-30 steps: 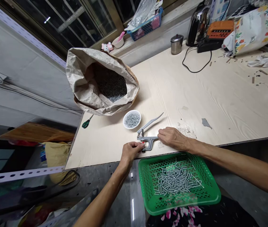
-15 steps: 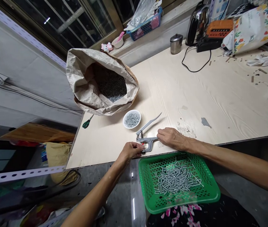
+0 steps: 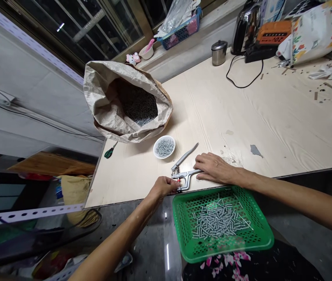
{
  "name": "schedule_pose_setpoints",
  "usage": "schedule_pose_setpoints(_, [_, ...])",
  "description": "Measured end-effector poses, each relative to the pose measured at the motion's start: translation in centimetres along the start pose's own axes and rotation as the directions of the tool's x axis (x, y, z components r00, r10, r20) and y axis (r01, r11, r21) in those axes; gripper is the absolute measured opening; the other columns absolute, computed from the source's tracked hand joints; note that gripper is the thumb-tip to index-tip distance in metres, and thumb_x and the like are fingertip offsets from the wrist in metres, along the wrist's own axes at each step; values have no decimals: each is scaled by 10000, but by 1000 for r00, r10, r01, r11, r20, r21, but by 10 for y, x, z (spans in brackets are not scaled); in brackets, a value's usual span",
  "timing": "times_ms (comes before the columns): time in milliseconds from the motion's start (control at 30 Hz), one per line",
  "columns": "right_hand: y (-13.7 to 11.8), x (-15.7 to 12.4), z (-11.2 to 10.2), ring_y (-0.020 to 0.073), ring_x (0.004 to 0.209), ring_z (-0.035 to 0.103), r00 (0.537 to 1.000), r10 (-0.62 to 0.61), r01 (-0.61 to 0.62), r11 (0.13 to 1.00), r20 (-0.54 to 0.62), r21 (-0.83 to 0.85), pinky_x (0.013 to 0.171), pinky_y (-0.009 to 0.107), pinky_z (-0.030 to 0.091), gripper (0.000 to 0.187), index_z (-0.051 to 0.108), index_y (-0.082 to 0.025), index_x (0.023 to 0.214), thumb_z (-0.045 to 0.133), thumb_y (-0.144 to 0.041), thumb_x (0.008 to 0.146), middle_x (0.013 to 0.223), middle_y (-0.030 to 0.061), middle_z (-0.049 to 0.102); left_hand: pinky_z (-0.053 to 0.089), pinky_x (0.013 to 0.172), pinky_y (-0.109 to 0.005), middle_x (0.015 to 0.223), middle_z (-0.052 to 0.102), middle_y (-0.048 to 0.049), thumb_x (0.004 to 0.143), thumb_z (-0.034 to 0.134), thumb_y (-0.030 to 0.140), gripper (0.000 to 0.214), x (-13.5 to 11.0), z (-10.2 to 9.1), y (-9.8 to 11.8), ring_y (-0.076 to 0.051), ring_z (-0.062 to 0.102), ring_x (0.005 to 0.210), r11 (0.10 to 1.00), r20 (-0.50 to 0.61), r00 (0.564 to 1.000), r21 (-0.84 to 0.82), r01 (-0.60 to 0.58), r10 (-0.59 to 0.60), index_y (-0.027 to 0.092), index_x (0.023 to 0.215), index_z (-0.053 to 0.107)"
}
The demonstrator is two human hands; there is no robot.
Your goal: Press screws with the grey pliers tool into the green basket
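A grey metal hand press (image 3: pixel 183 171) lies near the front edge of the pale wooden table (image 3: pixel 271 117), its upper lever raised. My left hand (image 3: pixel 163 187) is closed in a pinch at the press's jaw, on something too small to make out. My right hand (image 3: pixel 215 168) rests curled over the lower handle of the press. A small white dish (image 3: pixel 164 147) of little metal pieces stands just behind the press. On my lap sits a green plastic basket (image 3: pixel 259 234) with several small silver pieces in it.
A large paper sack (image 3: pixel 104 105) full of dark small parts stands at the table's left rear. Green-handled scissors (image 3: pixel 109 151) lie by the left edge. A kettle (image 3: pixel 246 27), a steel cup (image 3: pixel 219 53), a black cord (image 3: pixel 243 80) and bags stand along the back.
The press's raised lever has come down a little. My right hand has shifted slightly up along the handle. The view has drifted a bit.
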State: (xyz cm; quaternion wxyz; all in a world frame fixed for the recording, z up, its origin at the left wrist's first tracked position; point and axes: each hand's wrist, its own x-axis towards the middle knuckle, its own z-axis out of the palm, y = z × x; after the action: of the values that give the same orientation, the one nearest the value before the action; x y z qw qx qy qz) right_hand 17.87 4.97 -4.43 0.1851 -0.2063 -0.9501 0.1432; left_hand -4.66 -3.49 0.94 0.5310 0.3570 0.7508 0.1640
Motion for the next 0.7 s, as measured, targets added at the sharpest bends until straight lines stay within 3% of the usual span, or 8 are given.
schedule_pose_setpoints(100, [9,5,-8,300,1187,419,998,55,-55,998,-5,10,930,447,366,614,503,-166,1221,655,-554,770,1344,172,459,268,460,-221,403,493,30,401,820,468,398,4,-1,0,-71,372,419,999,1,999,28,39,-39,141,453,600])
schedule_pose_setpoints(200, [21,16,-13,355,1269,342,995,72,-71,997,67,-25,965,493,337,827,453,-156,1289,722,-616,657,1403,201,398,231,454,-224,398,499,25,394,820,451,381,7,-2,1,-68,353,406,995,9,996,41,90,-90,137,462,613])
schedule_pose_setpoints(400, [29,34,-21,306,1046,472,992,23,-18,999,125,-39,821,402,375,839,503,-137,1197,733,-663,585,1155,153,558,204,462,-232,402,505,21,376,823,466,404,7,-1,2,-68,346,407,992,6,992,41,122,-122,129,483,629])
schedule_pose_setpoints(700, [18,32,-26,260,958,460,983,70,-60,996,171,-63,712,323,285,622,553,-176,1121,754,-534,654,1047,98,581,215,485,-237,422,468,38,370,799,587,512,2,2,1,-68,328,437,995,-10,997,61,79,-78,145,474,561])
